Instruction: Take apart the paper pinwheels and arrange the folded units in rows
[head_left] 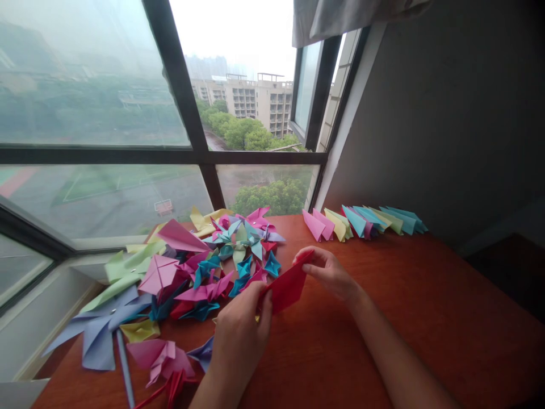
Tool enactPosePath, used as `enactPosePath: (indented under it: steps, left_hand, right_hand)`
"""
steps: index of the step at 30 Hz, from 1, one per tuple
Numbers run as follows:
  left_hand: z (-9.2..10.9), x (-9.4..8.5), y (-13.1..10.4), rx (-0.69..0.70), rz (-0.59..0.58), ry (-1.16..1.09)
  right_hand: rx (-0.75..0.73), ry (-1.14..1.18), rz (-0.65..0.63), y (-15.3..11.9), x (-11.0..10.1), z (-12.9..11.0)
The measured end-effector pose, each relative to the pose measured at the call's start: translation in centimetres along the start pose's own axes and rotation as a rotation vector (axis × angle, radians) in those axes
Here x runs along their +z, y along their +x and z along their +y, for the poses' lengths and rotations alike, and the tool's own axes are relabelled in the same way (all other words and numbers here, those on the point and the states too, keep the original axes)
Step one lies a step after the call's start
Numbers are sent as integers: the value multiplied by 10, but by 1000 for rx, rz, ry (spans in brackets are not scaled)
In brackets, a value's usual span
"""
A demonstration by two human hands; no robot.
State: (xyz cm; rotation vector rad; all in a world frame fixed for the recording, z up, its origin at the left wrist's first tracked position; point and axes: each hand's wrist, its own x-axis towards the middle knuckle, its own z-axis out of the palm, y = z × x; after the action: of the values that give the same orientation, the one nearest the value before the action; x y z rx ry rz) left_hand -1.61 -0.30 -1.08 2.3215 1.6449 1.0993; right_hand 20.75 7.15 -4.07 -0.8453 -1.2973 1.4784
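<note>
Red paper (289,288), both hands (283,289) pinching opposite edges

Beyond the fingers (309,267), a dark-framed window (198,154) fills much of the view, one pane swung open to the upper right. Pale daylight comes in from a white sky. Below and around the fingers spreads a reddish-brown wooden table (340,352). To their right rises a plain grey wall (426,130), in shadow; the far right corner is too dark to read. Grey fabric (340,17), perhaps a curtain, hangs above them.
</note>
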Motion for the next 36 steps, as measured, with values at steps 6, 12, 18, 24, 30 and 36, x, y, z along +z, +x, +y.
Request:
enactPosePath:
  steps: [6,12,18,24,30,36]
  left_hand:
    - [6,1,1,93,-24,-58]
    - [18,8,-4,115,-183,-140]
    - [33,15,-10,203,-421,-137]
    - [32,18,-12,211,-508,-94]
    - [33,19,-12,195,-523,-56]
    - [35,17,-11,189,-554,-49]
  right_hand:
    - [-10,159,97,3,8,0]
    - [38,159,210,7,1,3]
    - [106,-251,263,9,-31,13]
    - [-41,-925,352,7,-48,10]
    - [143,-1155,296,-4,-49,-19]
    - [368,-1123,66,-18,-38,-45]
